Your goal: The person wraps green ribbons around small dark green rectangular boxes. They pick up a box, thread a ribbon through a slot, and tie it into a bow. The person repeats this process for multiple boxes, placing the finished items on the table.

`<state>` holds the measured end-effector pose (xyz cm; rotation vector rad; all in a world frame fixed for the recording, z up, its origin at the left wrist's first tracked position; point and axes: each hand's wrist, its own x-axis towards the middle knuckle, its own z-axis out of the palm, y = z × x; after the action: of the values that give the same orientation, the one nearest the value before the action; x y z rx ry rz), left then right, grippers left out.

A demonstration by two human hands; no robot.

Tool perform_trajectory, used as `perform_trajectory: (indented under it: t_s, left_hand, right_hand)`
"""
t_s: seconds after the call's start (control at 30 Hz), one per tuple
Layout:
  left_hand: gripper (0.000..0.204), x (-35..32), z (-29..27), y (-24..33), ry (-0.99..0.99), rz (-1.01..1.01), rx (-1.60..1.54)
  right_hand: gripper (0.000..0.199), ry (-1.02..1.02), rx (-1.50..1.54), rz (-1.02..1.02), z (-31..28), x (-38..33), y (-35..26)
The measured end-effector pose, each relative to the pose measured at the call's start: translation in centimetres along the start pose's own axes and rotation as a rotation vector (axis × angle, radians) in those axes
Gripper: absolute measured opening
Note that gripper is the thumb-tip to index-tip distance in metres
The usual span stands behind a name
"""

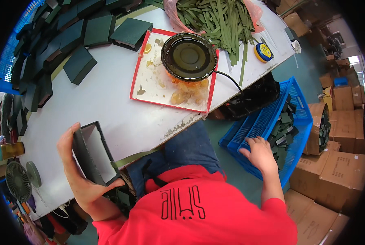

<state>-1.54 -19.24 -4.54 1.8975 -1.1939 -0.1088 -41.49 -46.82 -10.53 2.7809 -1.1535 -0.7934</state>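
Observation:
My left hand grips a dark green open box near the table's front edge, fingers along one side and thumb at the lower corner. The box is tilted and shows a pale inside. A green ribbon strip runs from its right edge along the table edge. To the right, my right hand is at the near side of a blue plastic crate, fingers apart and nothing visible in them. Inside the crate lie many small dark green pieces.
A dark round pot of liquid stands on a red-rimmed white tray, with a black cord off its right. Behind are cut green ribbons and a yellow-blue round container. Dark green boxes crowd the far left; cartons stack right.

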Motion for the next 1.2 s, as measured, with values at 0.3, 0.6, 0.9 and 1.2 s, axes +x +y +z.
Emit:
perform_trajectory:
  t_s: [0.3,0.6,0.9,1.2]
  left_hand:
    - [0.105,3.4,5.7,5.1,-0.102,0.283,0.081]
    - [0.110,1.0,4.0,3.2,-0.268,0.239,0.004]
    - [0.114,-0.2,2.7,1.1,-0.248,0.125,0.094]
    - [0.110,0.7,3.9,1.5,-0.297,0.139,0.073]
  right_hand:
    - [0.041,-0.480,1.647,-0.783,-5.1,2.8,-12.6]
    - [0.031,-0.447,2.677,-0.162,-6.1,3.3,-14.0]
    - [0.043,0.027,2.602,-0.179,-7.7,6.1,-12.0]
    - [0.022,0.141,2.441,-0.285,-9.1,9.6,-11.8]
